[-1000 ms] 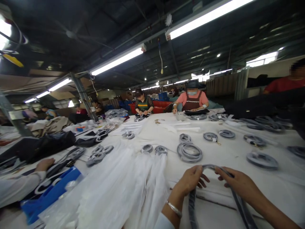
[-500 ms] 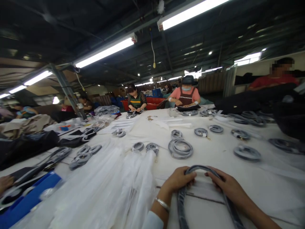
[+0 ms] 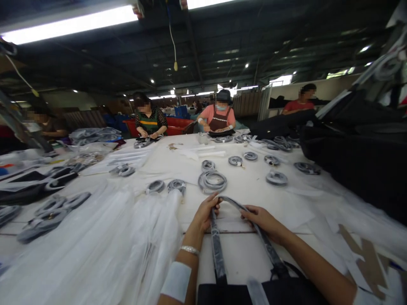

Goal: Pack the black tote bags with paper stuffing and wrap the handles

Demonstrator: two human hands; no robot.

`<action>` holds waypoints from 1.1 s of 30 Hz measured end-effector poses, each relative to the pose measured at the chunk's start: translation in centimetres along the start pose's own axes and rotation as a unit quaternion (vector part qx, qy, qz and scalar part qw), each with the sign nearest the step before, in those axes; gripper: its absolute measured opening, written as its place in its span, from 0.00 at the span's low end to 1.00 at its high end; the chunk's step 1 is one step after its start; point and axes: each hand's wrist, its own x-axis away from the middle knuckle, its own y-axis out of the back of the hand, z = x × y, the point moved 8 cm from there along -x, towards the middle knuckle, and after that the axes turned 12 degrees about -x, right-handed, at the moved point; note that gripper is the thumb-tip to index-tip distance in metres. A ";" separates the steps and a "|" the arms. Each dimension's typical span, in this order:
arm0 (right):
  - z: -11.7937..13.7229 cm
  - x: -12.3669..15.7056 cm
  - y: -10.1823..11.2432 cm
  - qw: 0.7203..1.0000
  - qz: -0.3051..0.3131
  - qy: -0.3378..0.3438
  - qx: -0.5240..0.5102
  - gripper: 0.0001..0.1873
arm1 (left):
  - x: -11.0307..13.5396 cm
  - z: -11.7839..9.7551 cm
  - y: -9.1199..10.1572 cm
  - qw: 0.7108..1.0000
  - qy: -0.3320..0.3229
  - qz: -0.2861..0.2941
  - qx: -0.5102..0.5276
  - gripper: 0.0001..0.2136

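Observation:
A dark bag handle [image 3: 218, 250] wrapped in clear film arches up from a black bag [image 3: 235, 294] at the bottom of the view. My left hand [image 3: 206, 212] is closed around the left side of the arch near its top. On the right side, my right hand [image 3: 262, 218] pinches the same handle between thumb and fingers. The bag's lower part is cut off by the frame edge. A pale strip [image 3: 257, 291] lies over the bag's top between the handle's ends. Just beyond my hands lies a large wrapped strap coil [image 3: 212, 182].
Several smaller wrapped coils [image 3: 235, 161] are spread over the white table [image 3: 241, 199]. Thin white sheets [image 3: 104, 237] are heaped at left. Dark material [image 3: 356, 156] is piled at right, above brown card pieces [image 3: 365, 258]. Two people [image 3: 219, 116] [image 3: 149, 120] work across the table.
My view has swung to the right. The bag's black top now shows below the handle. My left hand has shifted to the handle's left side; both hands still grip it.

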 end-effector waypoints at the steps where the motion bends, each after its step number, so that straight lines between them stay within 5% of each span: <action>1: 0.2 -0.2 0.3 1.000 -0.018 0.014 0.021 0.20 | -0.1 0.2 -0.1 1.000 0.001 -0.002 -0.013 0.20; 13: 1.1 -1.7 1.8 0.985 -0.087 0.100 0.110 0.26 | -0.7 1.2 0.4 0.983 -0.025 -0.016 -0.180 0.22; 19: 6.0 -5.4 11.1 0.915 -0.229 0.154 0.293 0.17 | -0.9 1.0 0.7 0.980 -0.049 -0.035 -0.189 0.23; 22: 7.3 -6.7 16.0 0.880 -0.291 0.108 0.360 0.14 | -0.8 0.8 0.6 0.981 -0.051 -0.040 -0.185 0.24; 25: 7.4 -7.2 18.4 0.858 -0.314 0.055 0.402 0.13 | -0.8 0.8 0.5 0.982 -0.049 -0.041 -0.176 0.24; 29: 8.1 -6.4 16.6 0.857 -0.297 0.071 0.416 0.13 | -0.9 0.9 0.6 0.985 -0.047 -0.033 -0.161 0.24; 33: 9.9 -2.5 10.6 0.890 -0.269 0.145 0.339 0.24 | -0.8 0.5 0.5 0.984 -0.046 -0.030 -0.170 0.25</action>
